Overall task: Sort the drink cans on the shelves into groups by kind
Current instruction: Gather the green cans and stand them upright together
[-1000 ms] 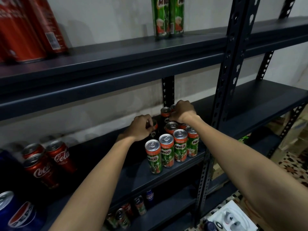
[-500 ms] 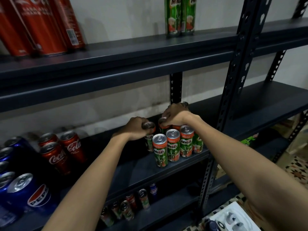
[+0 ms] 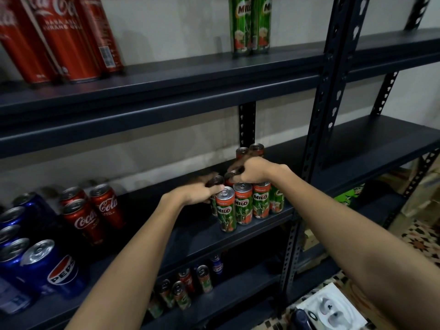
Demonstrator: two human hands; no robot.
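A cluster of green Milo cans [image 3: 242, 206] stands on the middle shelf [image 3: 195, 239], just left of the black upright post. My left hand [image 3: 202, 192] grips a Milo can [image 3: 215, 181] at the cluster's left side, fingers wrapped round its top. My right hand [image 3: 252, 171] grips the top of another Milo can [image 3: 230, 175] in the cluster's second row. Two more Milo cans [image 3: 250, 150] stand behind, against the wall. Red Coca-Cola cans [image 3: 95, 210] and blue Pepsi cans [image 3: 45, 265] stand at the shelf's left end.
The top shelf carries tall Coca-Cola cans [image 3: 62, 39] at the left and two Milo cans [image 3: 250, 25] in the middle. Mixed cans [image 3: 188, 287] stand on the lower shelf. The black upright post [image 3: 326, 103] divides off the right-hand bay. A white box [image 3: 328, 310] lies on the patterned floor.
The view has shifted down and left, showing more Pepsi and Coca-Cola cans. Both hands have stayed on cans in the Milo cluster, and the left hand has closed in beside the front row.
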